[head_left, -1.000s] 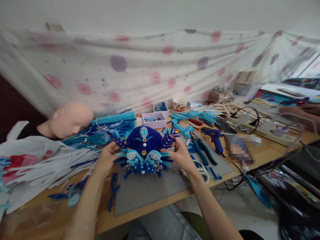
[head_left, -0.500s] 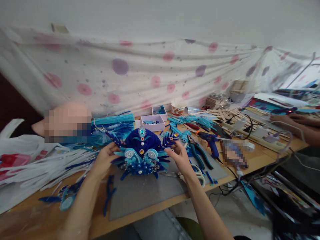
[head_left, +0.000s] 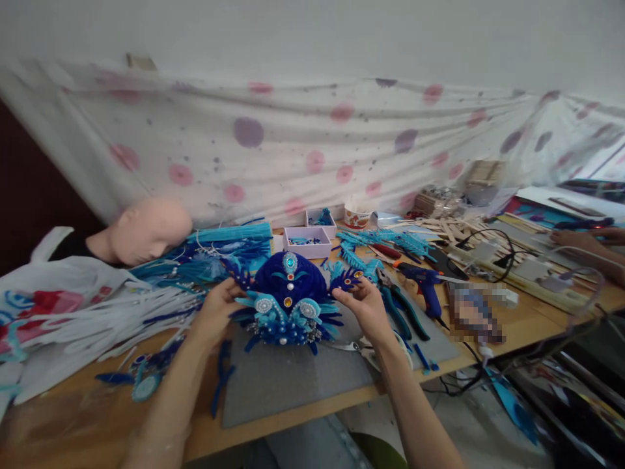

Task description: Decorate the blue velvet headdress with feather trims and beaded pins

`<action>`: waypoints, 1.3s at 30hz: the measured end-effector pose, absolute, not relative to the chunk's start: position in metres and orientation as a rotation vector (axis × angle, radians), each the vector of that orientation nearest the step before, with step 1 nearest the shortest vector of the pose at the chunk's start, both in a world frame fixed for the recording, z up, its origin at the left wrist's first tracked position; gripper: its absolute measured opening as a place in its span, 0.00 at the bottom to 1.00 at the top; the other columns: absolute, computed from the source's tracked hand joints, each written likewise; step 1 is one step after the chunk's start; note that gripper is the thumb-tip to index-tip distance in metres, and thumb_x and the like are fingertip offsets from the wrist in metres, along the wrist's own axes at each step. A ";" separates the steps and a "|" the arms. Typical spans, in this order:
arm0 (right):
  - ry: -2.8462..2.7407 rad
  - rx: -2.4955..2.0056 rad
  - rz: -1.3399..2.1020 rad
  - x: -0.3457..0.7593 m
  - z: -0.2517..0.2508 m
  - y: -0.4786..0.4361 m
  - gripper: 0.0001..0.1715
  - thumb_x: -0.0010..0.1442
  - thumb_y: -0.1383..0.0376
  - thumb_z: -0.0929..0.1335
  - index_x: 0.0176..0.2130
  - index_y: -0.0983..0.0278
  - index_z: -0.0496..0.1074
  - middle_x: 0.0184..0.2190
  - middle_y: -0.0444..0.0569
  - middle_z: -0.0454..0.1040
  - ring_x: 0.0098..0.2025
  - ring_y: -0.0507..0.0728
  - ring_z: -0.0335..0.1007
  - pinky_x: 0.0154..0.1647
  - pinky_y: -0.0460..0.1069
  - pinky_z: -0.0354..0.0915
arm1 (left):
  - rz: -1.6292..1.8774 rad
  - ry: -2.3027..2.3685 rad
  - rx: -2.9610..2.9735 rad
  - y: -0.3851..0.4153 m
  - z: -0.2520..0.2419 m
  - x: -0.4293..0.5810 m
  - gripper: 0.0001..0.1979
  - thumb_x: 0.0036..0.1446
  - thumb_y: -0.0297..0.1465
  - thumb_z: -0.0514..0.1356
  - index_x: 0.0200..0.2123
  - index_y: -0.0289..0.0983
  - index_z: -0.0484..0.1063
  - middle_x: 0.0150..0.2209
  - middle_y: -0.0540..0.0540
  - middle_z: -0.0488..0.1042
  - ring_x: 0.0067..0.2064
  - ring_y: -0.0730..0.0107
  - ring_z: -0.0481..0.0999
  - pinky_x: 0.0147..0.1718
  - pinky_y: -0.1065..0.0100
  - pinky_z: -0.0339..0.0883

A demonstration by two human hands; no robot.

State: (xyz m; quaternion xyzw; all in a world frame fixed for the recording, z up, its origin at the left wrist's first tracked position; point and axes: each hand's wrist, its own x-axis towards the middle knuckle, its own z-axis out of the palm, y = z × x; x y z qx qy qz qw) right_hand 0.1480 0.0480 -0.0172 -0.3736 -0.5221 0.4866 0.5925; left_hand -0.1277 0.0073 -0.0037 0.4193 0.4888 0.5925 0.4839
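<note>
A dark blue headdress (head_left: pixel 290 299) with gems, pearls and light blue petals stands on a grey mat (head_left: pixel 293 378). My left hand (head_left: pixel 217 311) grips its left edge, fingers curled on a blue spiky wing. My right hand (head_left: pixel 365 305) pinches the blue wing piece (head_left: pixel 347 279) at the headdress's right side. Both forearms reach in from the bottom of the view.
A mannequin head (head_left: pixel 146 229) lies at the left beside white and blue feather strips (head_left: pixel 112 312). Small white bead boxes (head_left: pixel 307 240), a blue glue gun (head_left: pixel 424 281), pliers (head_left: pixel 401 306), scissors (head_left: pixel 371 345) and cables crowd the wooden table (head_left: pixel 517 319). Another person's hands (head_left: pixel 586 240) work at the far right.
My right hand shifted from the headdress's lower right edge up to the wing piece and now pinches it. The view swung a little; my left hand kept its hold.
</note>
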 end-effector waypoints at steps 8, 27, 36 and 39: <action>-1.182 -0.836 1.106 0.158 -0.019 0.056 0.25 0.44 0.54 0.80 0.41 0.59 0.75 0.37 0.45 0.80 0.38 0.56 0.74 0.44 0.51 0.68 | 1.559 1.209 1.011 0.010 0.003 -0.124 0.21 0.25 0.32 0.77 0.26 0.37 0.73 0.20 0.52 0.76 0.23 0.70 0.74 0.25 0.71 0.66; -1.168 -0.848 1.156 0.167 -0.013 0.050 0.25 0.51 0.48 0.75 0.44 0.58 0.76 0.37 0.47 0.81 0.37 0.56 0.75 0.40 0.50 0.69 | 1.658 1.295 0.853 0.009 0.001 -0.126 0.28 0.24 0.48 0.76 0.26 0.36 0.76 0.24 0.48 0.79 0.29 0.64 0.78 0.31 0.68 0.71; -0.975 -0.886 1.075 0.183 -0.011 0.055 0.28 0.45 0.46 0.76 0.42 0.56 0.75 0.48 0.48 0.79 0.52 0.60 0.72 0.43 0.51 0.69 | 1.789 1.162 0.773 0.005 0.004 -0.135 0.26 0.29 0.46 0.76 0.29 0.37 0.75 0.30 0.49 0.79 0.34 0.67 0.77 0.35 0.69 0.70; -0.896 -0.930 1.054 0.191 -0.013 0.056 0.27 0.43 0.47 0.77 0.40 0.57 0.74 0.45 0.48 0.78 0.50 0.60 0.73 0.40 0.50 0.69 | 1.826 1.125 0.726 0.001 0.005 -0.138 0.28 0.29 0.47 0.76 0.32 0.38 0.76 0.33 0.49 0.79 0.35 0.68 0.77 0.38 0.67 0.71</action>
